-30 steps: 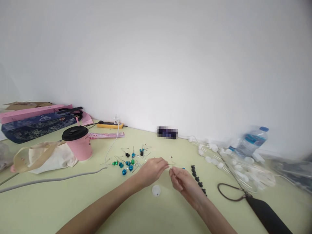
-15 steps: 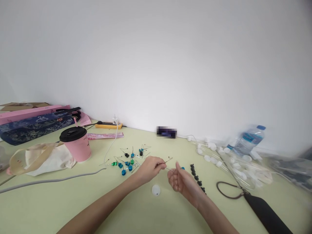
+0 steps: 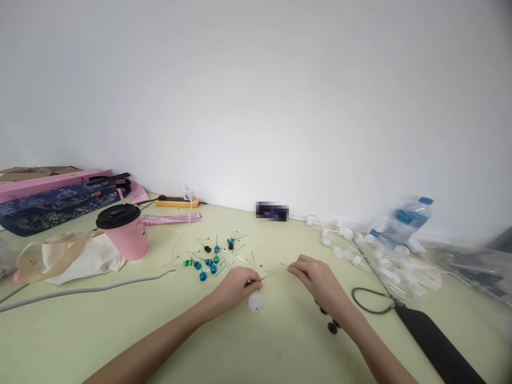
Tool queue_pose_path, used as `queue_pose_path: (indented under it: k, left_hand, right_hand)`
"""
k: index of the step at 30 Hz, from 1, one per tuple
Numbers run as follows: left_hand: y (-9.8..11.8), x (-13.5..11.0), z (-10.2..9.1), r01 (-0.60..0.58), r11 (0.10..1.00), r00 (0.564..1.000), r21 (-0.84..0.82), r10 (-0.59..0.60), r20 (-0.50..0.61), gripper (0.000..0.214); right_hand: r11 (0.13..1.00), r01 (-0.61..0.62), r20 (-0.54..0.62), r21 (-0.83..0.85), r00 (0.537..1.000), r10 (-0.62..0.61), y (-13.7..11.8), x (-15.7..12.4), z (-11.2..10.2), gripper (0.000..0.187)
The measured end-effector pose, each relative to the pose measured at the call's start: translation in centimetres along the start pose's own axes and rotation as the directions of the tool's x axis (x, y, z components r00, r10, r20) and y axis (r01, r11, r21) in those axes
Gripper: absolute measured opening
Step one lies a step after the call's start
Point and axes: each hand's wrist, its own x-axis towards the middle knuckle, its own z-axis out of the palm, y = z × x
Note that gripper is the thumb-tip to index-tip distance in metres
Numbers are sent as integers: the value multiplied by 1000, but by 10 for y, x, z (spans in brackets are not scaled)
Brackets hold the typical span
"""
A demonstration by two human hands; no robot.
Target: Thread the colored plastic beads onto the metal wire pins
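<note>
My left hand [image 3: 238, 285] is closed in a pinch around a thin bent metal wire [image 3: 264, 277], with a small dark part showing at the fingertips. Further right, my right hand [image 3: 314, 273] pinches another thin metal pin [image 3: 284, 265] that points left. A gap separates the two hands. Just below my left fingertips lies a white round disc [image 3: 255, 303]. Left of that hand are several blue, green and black small knobs [image 3: 214, 269] with thin wires on them. Black knobs [image 3: 332, 327] sit under my right wrist, partly hidden by it.
A pink cup [image 3: 127, 237] with a black lid stands left by a cloth bag [image 3: 60, 258]. A yellow power strip [image 3: 176, 202] lies near the wall. On the right are white plastic parts [image 3: 346, 232], a water bottle [image 3: 408, 221] and a black strapped object [image 3: 436, 341].
My hands have moved apart. The left came slightly down and back with its wire; the right moved right and up, now pinching a pin and covering part of the black knob row.
</note>
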Motion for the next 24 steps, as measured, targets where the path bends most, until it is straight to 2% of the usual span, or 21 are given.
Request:
queue_pose_path:
  k: [5, 8, 10, 14, 17, 20, 24]
  left_hand:
    - [-8, -14, 18, -38, 998, 999, 53, 37, 26, 27]
    - [-7, -14, 19, -55, 996, 998, 67, 53, 27, 33]
    - [-5, -14, 16, -51, 996, 999, 74, 51, 7, 35]
    - [-1, -15, 13, -40, 996, 998, 85, 44, -51, 33]
    - [-1, -15, 13, -27, 992, 996, 126, 37, -78, 33]
    - [-4, -15, 15, -13, 990, 997, 142, 25, -77, 33]
    - [-16, -19, 12, 27, 997, 995, 72, -20, -94, 25]
  right_hand:
    - [999, -24, 27, 30, 999, 23, -1, 0, -20, 37]
    - [996, -58, 17, 66, 998, 57, -5, -1, -24, 34]
    - [982, -112, 30, 149, 994, 108, -7, -1, -21, 32]
    - [926, -190, 62, 326, 982, 179, -11, -2, -2, 31]
    - [935, -169, 62, 310, 986, 157, -17, -4, 19, 32]
    - [933, -172, 133, 315, 982, 136, -20, -6, 35, 35]
    - [922, -213, 161, 323, 973, 168, -11, 1, 50, 30]
